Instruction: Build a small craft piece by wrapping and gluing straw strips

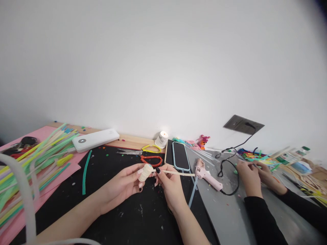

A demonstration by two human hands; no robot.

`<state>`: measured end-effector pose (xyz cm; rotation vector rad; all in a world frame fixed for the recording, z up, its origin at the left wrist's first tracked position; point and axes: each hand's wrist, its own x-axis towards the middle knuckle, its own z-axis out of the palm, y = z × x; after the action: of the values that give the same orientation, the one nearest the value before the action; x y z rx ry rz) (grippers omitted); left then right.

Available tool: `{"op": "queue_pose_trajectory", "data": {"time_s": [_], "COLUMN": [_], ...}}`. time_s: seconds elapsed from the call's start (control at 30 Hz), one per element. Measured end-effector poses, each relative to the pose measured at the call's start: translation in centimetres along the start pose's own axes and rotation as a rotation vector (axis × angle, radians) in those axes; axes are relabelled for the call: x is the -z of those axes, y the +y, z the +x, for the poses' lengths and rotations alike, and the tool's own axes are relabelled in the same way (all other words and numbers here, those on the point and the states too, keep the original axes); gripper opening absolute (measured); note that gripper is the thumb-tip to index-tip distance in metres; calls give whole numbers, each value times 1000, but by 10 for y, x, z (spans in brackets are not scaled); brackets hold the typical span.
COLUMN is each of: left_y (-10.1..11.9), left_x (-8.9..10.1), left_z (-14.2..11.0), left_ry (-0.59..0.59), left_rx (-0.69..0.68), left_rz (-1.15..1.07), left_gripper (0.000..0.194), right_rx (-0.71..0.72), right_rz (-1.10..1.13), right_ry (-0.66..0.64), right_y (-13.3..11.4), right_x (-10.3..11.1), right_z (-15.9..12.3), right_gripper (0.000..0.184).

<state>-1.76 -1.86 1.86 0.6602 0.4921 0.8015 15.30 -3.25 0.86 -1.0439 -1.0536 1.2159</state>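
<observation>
Between the fingers of my left hand is a small cream-coloured coil of wound pipe cleaner, with a bit of blue at its top. My right hand is closed in a pinch beside the coil, on the cream pipe cleaner. Its loose end sticks out to the right, toward a pink hot glue gun. Just behind my hands lie scissors with red and yellow handles. A short teal pipe cleaner rests on the black mat left of my hands.
Many coloured pipe cleaners lie on pink paper at the left, near a white oblong device. Behind are a phone and a white paper cup. At the right, another person's hands work near a black cord.
</observation>
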Motion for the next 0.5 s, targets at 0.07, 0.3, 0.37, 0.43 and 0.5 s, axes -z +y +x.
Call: {"op": "queue_pose_trajectory", "data": {"time_s": [0.07, 0.3, 0.37, 0.43, 0.5], "left_y": [-2, -5, -5, -5, -4], "left_x": [2, 2, 2, 2, 1], "left_z": [1, 2, 2, 2, 2], "left_ry": [1, 25, 33, 33, 42], "left_rx": [4, -55, -66, -62, -58], "left_rz": [-6, 25, 32, 45, 54], "left_gripper": [21, 20, 19, 17, 16], "right_rx": [7, 22, 29, 40, 52], "right_rz": [-10, -52, -69, -86, -108], "right_ry": [-2, -8, -7, -5, 0], "right_y": [-2, -6, -6, -7, -7], "right_x": [-1, -5, -5, -6, -6], "right_z": [-1, -3, -3, -3, -3], "right_gripper": [20, 19, 19, 20, 20]}}
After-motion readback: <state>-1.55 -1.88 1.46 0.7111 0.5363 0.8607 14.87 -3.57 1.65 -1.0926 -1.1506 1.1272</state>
